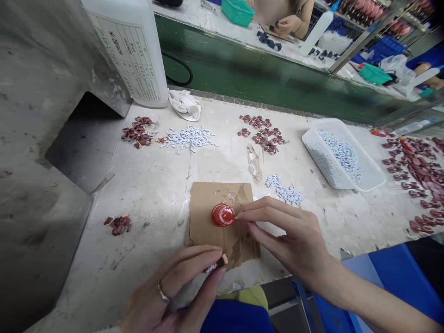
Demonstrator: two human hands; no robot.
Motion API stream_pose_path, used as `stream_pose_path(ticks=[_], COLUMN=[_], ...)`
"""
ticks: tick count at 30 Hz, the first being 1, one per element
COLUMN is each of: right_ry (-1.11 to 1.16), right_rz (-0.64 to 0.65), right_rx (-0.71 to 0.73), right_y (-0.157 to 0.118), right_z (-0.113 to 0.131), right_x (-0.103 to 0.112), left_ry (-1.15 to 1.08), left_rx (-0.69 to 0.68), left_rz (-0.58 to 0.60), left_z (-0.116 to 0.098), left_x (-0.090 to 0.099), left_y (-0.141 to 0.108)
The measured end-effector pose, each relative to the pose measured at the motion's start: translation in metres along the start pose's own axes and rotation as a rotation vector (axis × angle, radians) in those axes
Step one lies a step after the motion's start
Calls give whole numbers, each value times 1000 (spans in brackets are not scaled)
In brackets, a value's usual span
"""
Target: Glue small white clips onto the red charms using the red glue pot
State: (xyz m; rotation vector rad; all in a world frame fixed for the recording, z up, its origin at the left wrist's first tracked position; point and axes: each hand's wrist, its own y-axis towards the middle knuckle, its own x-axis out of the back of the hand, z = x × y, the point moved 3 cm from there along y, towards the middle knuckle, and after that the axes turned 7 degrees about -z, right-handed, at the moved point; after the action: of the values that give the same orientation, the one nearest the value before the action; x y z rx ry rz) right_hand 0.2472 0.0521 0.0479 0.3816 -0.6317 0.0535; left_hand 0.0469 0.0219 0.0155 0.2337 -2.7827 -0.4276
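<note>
My left hand (180,286) pinches a small figurine (220,262), dark brown with a tan end and a pale blue bit, just in front of the cardboard. A piece of brown cardboard (204,236) lies on the bench, and a round red cap (223,215) with a glossy, wet-looking inside sits on it. At the cap's right edge, the thumb and fingertips of my right hand (291,231) are closed together. A tiny pale tip shows at them, too small to name. Behind that hand lies a small pile of pale blue pieces (285,189).
Brown figurines lie in groups at back left (138,132), back centre (262,132) and alone at left (118,225). A white basket (373,178) holds pale blue pieces. A large white bottle (138,60) and a metal housing (21,185) stand left. Across the partition, a person's hands handle dark pieces.
</note>
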Motion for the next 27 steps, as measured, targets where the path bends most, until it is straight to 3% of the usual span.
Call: stream_pose_path(ticks=[5,10,20,23,27], right_ry=[182,353,342,308,123], right_rz=[19,56,74,55,9], right_rx=[-106,-116,-122,-70,111], right_y=[-7,-14,-15,-16,-21], right_z=[9,16,16,19,25], right_x=[-1,-10,-14,-14,-14], left_ry=[0,17,67,63,29], left_rx=[-4,-8,-41,-44,43], left_rz=[18,31,-3,21,-95], left_z=[5,7,4,5,5], left_x=[-2,0,2,2,0], left_y=[0,-1,2,0,-4])
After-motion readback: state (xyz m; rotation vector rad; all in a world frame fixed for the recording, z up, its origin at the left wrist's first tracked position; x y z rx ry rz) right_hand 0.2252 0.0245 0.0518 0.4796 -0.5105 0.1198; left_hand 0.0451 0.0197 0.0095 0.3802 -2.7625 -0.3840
